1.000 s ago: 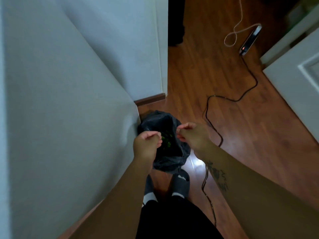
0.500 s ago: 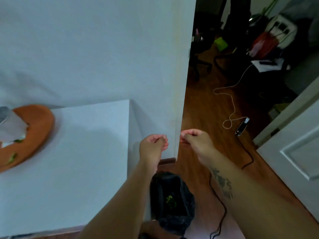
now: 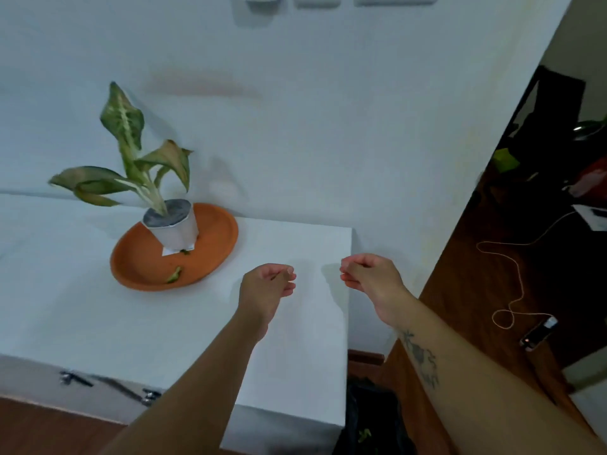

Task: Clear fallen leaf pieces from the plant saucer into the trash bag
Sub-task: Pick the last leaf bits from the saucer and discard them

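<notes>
I have both hands raised over the right end of the white bench point(image 3: 98, 323), side by side and apart. My left hand point(image 3: 267, 289) is loosely curled with fingertips drawn toward the thumb, and my right hand point(image 3: 369, 277) is curled the same way; I see nothing pinched in either, though the curled fingers hide the palms, so I cannot tell for certain that they are empty. They sit between the two places that matter, which suits a trip from one to the other. The saucer point(image 3: 216, 231) lies to the far left on the bench, with the potted plant point(image 3: 172, 221) standing in its far half, so the near half is open for picking. One green leaf piece point(image 3: 174, 274) rests on the saucer's near slope, and another scrap point(image 3: 185, 251) lies right at the pot's base beside a white label; that second one looks harder to reach because the pot crowds it. The trash bag point(image 3: 371, 421) sits on the floor below the bench's right end, mouth up, with a bit of green visible inside, placed so that pieces can be dropped straight down off the edge. I judge the clearing partly done, and my left hand is the nearer one for the next reach toward the loose leaf piece.
</notes>
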{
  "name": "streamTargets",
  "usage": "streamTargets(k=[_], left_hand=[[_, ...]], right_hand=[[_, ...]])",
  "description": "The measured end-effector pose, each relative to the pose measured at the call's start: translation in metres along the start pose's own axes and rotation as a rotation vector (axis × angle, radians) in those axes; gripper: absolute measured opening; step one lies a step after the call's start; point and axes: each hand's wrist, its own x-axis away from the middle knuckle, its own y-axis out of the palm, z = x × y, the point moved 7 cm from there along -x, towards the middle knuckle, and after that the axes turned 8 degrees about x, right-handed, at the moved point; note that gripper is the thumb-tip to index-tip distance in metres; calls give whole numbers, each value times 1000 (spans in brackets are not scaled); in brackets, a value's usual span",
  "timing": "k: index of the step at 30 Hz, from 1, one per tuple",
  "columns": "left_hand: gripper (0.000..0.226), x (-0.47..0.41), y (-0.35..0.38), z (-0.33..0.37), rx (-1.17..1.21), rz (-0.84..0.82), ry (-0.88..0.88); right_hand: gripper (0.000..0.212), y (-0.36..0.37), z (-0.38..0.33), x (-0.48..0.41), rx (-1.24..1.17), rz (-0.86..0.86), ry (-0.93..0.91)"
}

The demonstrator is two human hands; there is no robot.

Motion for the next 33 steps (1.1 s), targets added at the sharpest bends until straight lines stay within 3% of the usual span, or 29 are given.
streamTargets(k=[8,14,19,23,26,30,33], left_hand=[[12,-45,-173,43,-177,148,136],[27,-96,-276,79,-485,261,192],[8,-127,-309,94,-701,212,325],[35,-147,-319,86,-841,113,372],[47,-159,-318,74,-860,5,367],[52,-163,-317,66,-866,-44,377],[55,-168,-319,62,-870,-71,394]], right_hand=[[13,162,-32,-16,188,-116,-114],[10,288,-61,-30,532,-67,-421],[31,365,-55,-34,889,-258,-554],[56,397,-43,-33,1161,-382,-566],[50,407,-39,-28,1311,-440,-635],[29,399,-41,-11,1256,-550,-744],[26,393,-47,-13,1206,-518,-763]])
